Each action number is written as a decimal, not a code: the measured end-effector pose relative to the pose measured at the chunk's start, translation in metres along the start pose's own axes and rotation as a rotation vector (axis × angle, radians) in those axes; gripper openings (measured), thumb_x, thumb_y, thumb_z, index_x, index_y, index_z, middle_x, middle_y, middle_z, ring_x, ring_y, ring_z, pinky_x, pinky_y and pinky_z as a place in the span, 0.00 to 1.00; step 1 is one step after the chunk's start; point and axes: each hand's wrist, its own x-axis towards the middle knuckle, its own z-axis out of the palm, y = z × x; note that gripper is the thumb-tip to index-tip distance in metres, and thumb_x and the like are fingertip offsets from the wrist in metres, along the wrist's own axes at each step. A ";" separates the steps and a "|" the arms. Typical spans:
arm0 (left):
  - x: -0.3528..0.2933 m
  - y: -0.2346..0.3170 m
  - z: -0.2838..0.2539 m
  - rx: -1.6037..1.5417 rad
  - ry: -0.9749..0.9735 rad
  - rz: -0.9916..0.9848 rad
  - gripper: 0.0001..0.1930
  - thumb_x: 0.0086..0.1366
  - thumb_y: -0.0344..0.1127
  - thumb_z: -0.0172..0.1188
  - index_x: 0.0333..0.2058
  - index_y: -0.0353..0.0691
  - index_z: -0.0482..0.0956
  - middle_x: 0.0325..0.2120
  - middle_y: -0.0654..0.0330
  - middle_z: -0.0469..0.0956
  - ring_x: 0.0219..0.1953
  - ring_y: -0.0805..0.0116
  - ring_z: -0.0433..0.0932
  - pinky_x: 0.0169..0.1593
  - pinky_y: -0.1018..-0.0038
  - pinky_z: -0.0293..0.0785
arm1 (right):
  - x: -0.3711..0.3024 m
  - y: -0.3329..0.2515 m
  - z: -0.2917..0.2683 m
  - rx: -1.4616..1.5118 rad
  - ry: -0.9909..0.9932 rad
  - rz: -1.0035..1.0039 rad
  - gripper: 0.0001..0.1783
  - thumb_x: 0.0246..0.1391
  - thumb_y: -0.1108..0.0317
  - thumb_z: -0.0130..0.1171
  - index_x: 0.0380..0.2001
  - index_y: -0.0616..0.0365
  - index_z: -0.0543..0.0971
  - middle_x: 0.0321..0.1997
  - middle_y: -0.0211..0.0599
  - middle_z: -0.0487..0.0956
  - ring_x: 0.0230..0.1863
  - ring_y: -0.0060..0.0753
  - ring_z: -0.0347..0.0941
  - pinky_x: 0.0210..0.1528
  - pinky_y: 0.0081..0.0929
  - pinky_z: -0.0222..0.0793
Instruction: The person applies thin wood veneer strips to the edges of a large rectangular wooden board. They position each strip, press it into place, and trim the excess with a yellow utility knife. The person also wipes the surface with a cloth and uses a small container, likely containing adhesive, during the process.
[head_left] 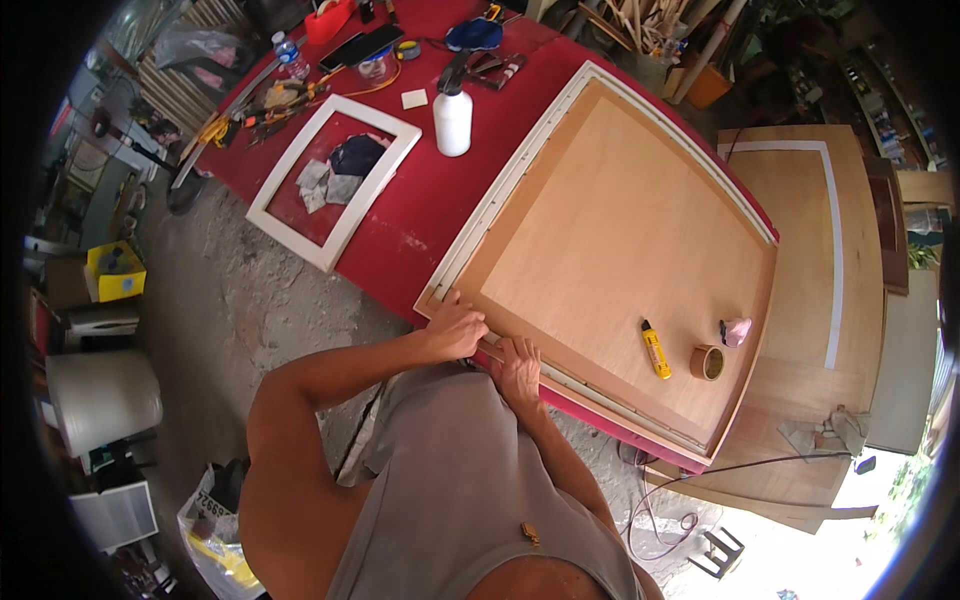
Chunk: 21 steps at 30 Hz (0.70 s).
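A large framed plywood panel (620, 230) lies on the red-covered table, with pale strips along its raised edges and a brown band inside them. At its near left corner, my left hand (456, 330) has its fingers bent together on the edge strip. Just right of it, my right hand (517, 370) curls over the near edge, fingers bent downward. Whatever small thing either hand may pinch is hidden. On the panel's right part lie a yellow tube (655, 349) with a black cap, a roll of brown tape (707, 362) and a crumpled pink piece (735, 331).
A white spray bottle (454, 122) stands beyond the panel's left side. A white empty frame (335, 255) surrounds crumpled cloths (340, 175). Hand tools (285, 97) and a water bottle (290, 55) lie at the far left. Another wooden panel (800, 250) is on the right.
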 end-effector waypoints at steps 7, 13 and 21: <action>-0.006 -0.004 -0.008 0.047 0.067 -0.035 0.06 0.49 0.38 0.61 0.24 0.50 0.86 0.27 0.65 0.79 0.39 0.66 0.77 0.50 0.60 0.59 | 0.009 0.000 -0.006 0.014 -0.013 -0.017 0.15 0.39 0.73 0.64 0.34 0.56 0.76 0.37 0.41 0.75 0.42 0.48 0.72 0.45 0.43 0.65; -0.011 -0.025 -0.021 0.069 0.088 -0.091 0.06 0.49 0.36 0.61 0.24 0.52 0.86 0.26 0.66 0.79 0.37 0.67 0.78 0.48 0.62 0.59 | 0.015 0.005 0.000 -0.024 -0.044 -0.034 0.19 0.38 0.72 0.64 0.39 0.55 0.77 0.38 0.39 0.75 0.43 0.46 0.72 0.46 0.43 0.65; -0.018 -0.048 -0.032 -0.043 0.059 -0.074 0.08 0.51 0.31 0.59 0.26 0.48 0.87 0.25 0.61 0.82 0.36 0.66 0.78 0.48 0.65 0.61 | 0.025 -0.012 0.001 0.038 -0.046 -0.009 0.16 0.39 0.71 0.66 0.35 0.55 0.77 0.37 0.38 0.75 0.43 0.44 0.72 0.46 0.41 0.65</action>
